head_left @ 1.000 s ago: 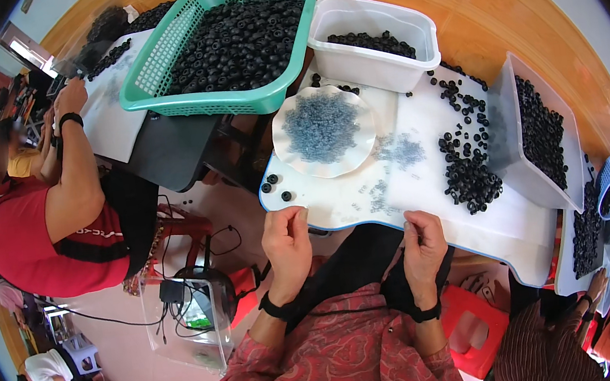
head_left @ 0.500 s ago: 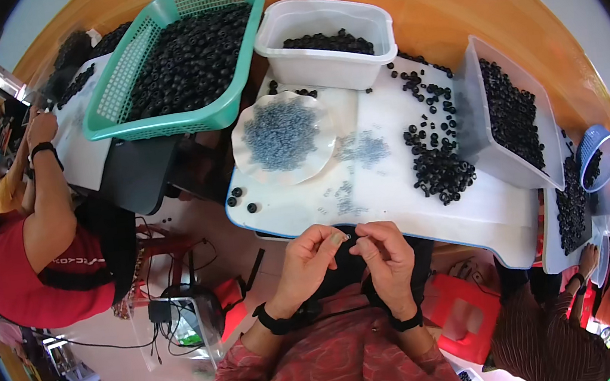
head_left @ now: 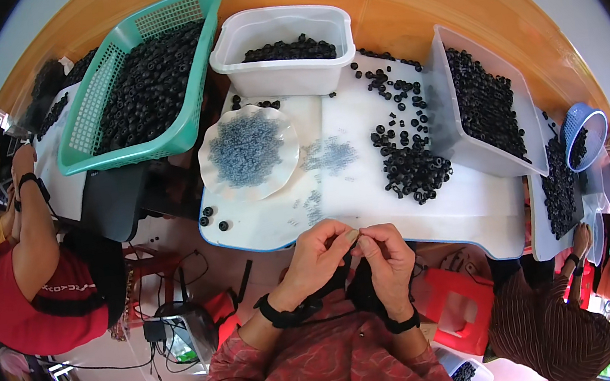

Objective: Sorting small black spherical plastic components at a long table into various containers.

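In front of my body, just off the table's near edge, my left hand [head_left: 321, 256] and my right hand [head_left: 387, 262] meet at the fingertips. Thumb and forefinger are pinched together on each; whatever is between them is too small to make out. Beyond my hands is the white tabletop [head_left: 392, 227]. On its left part stands a scalloped white plate [head_left: 278, 175] heaped with small clear bluish pieces [head_left: 246, 150], and more of these lie scattered beside it [head_left: 329, 154]. A pile of black ring-shaped pieces [head_left: 417, 172] lies on the right part.
A green basket [head_left: 192, 120], a white tub [head_left: 285, 80] and a translucent bin [head_left: 469, 148], all holding black pieces, line the back. A blue basket [head_left: 572, 122] stands far right. People sit at the left [head_left: 38, 292] and right [head_left: 542, 325]. A red stool [head_left: 460, 308] and cables [head_left: 159, 351] are low down.
My fingertips have come together; a small gap was between the hands before. The table and its contents have shifted left in view.
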Tool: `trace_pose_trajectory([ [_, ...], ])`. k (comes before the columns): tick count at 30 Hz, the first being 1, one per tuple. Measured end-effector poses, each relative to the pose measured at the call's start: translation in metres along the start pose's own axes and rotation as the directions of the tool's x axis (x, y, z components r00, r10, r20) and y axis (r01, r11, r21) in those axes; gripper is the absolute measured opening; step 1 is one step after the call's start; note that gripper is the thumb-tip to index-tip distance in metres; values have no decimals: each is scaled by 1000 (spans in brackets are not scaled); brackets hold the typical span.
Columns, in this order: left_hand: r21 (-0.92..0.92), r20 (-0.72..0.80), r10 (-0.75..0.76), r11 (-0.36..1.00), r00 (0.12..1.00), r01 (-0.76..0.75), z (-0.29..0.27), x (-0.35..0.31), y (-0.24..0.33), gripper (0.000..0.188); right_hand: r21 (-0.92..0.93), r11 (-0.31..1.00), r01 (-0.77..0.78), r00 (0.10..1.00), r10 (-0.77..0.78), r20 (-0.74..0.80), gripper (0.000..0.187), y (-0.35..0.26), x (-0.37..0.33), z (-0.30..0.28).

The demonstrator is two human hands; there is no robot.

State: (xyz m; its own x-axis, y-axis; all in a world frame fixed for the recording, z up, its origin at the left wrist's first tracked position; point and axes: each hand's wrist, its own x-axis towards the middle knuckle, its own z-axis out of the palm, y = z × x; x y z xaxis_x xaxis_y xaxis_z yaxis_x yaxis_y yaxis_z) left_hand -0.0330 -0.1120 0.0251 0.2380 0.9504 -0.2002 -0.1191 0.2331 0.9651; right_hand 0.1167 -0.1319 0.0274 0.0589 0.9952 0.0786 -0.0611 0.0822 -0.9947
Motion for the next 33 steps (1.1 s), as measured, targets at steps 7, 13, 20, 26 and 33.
trace_pose_trajectory([
  [7,379,-20,302,884,953,-273,22,42,-9,13,-83,997,10,982,-26,-188,8,15,8,-18],
  [13,518,-40,459,769,888,-374,49,81,-2,17,-85,996,-6,964,-17,-264,9,21,10,-32],
  [20,628,-34,462,700,886,-341,64,105,-3,25,-86,996,-37,949,8,-315,13,23,13,-35],
  [26,704,-6,482,624,876,-339,73,115,-8,30,-99,995,-29,956,-1,-294,13,33,14,-37],
  [33,745,-20,485,591,874,-311,75,122,-12,21,-142,990,-11,959,-30,-282,12,38,14,-37],
])
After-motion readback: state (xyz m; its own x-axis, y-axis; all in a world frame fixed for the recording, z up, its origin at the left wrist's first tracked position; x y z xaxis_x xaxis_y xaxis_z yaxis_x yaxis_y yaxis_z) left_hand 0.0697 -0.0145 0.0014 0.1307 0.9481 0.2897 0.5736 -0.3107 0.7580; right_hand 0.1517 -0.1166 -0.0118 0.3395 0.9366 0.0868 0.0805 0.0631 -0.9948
